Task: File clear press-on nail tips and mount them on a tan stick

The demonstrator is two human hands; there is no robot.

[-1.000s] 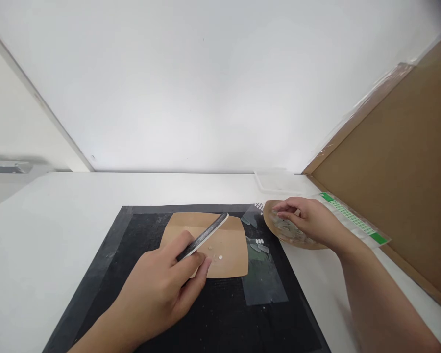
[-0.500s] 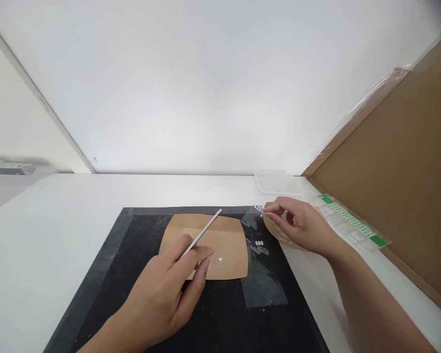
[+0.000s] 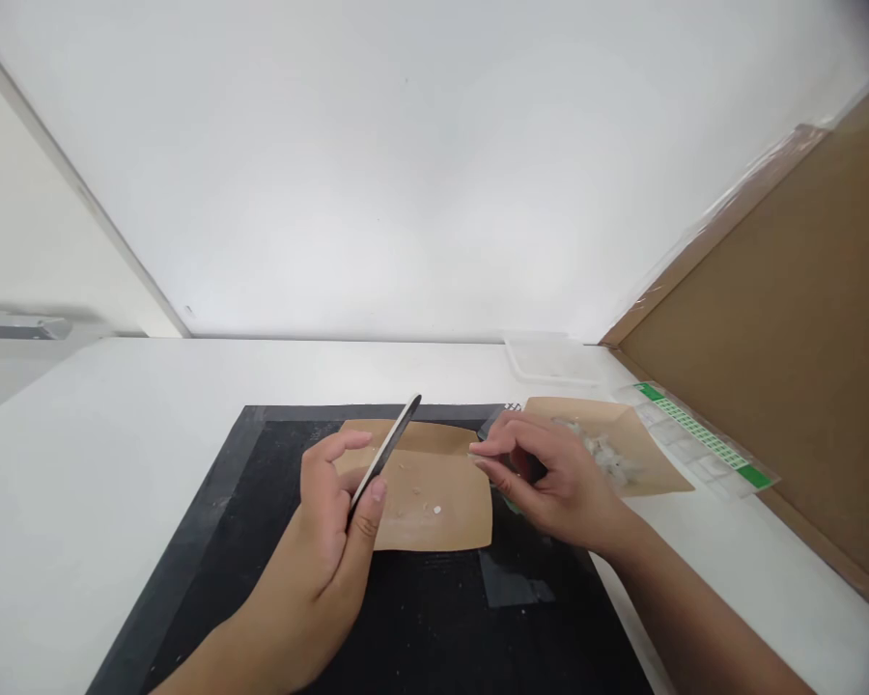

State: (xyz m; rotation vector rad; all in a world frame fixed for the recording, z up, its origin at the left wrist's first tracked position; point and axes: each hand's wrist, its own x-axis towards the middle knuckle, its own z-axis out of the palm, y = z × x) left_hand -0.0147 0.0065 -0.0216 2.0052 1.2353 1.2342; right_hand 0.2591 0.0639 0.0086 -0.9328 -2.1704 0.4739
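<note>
My left hand [image 3: 337, 541] grips a nail file [image 3: 387, 454], pale on one face and dark on its edge, held at a slant with its tip up. Below it lies a brown sheet of paper [image 3: 434, 483] with small crumbs and a white dot [image 3: 437, 510] on it. At the paper's right edge, my right hand [image 3: 536, 468] pinches a tiny piece between thumb and forefinger, too small to make out. White tabs [image 3: 512, 406] show just above this hand, which hides the clear nail tips beside the paper.
A black mat [image 3: 434, 618] lies under the paper on the white table. To the right sit a second brown paper [image 3: 658, 463] with a heap of clear, whitish pieces [image 3: 612, 463], a clear compartment tray with a green strip [image 3: 702, 439], and a cardboard wall [image 3: 782, 347]. A clear lid [image 3: 550, 359] lies behind.
My right hand has come left and nearer from the second paper to the edge of the first. My left hand has turned the nail file more upright, its dark edge now showing.
</note>
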